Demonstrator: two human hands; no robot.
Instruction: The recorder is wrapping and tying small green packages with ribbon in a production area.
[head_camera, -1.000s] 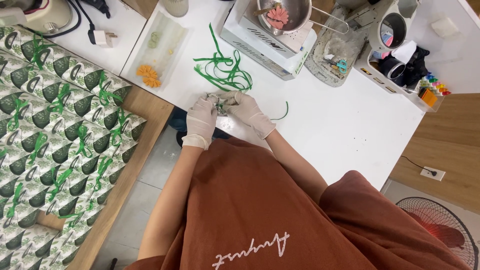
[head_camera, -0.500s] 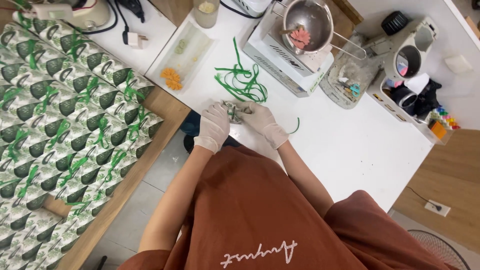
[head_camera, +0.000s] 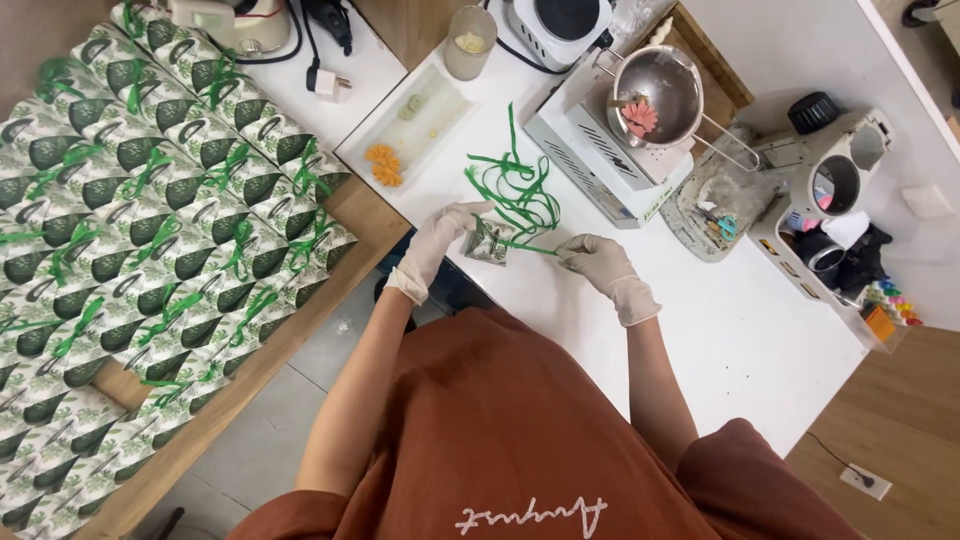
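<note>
A small leaf-printed box (head_camera: 490, 241) is sitting on the white table (head_camera: 760, 340) near its front edge, between two gloved hands. A green ribbon (head_camera: 535, 249) is running from the box to the right, pulled out in a nearly level line, so its long axis lies left to right across the table. The box itself is tilting, top toward the upper left.

The left hand (head_camera: 440, 240) is grasping the box's upper left corner with closed fingers. The right hand (head_camera: 592, 262) is pinching the ribbon's far end. Half a second ago both hands were huddled together over the box; now they are drawing apart, which suggests a knot being pulled tight.

Behind lies a loose pile of ribbons (head_camera: 515, 185) (all green). Farther back a steel pot (head_camera: 660, 95) is resting on a white scale (head_camera: 600, 160). To the left, rows of finished boxes (head_camera: 150, 220) are filling a wooden bench.
</note>
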